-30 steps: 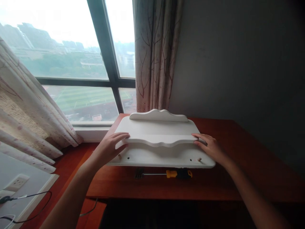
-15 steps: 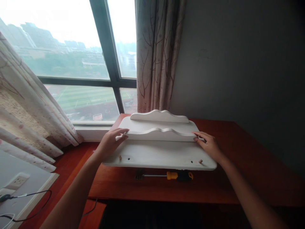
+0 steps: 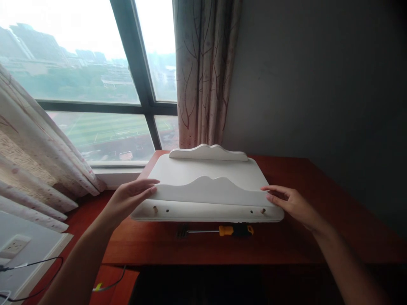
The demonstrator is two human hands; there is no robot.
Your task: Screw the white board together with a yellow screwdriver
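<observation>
A white wavy-topped board is pinched at its two ends between my hands, standing on edge over a flat white panel. My left hand closes thumb and fingers on its left end; my right hand does likewise on its right end. Along the panel's near edge show a left wooden dowel, a right wooden dowel and two small dark holes. A second wavy board stands at the panel's far edge. Whether the held board touches the panel I cannot tell.
A yellow and black screwdriver lies on the reddish-brown table before the panel, its tip beside small dark pieces, probably screws. Behind are a window, a curtain and a grey wall. Cables hang at lower left.
My hands have brought the wavy board toward me, away from the far board and closer to the dowels. My view has shifted slightly to the right.
</observation>
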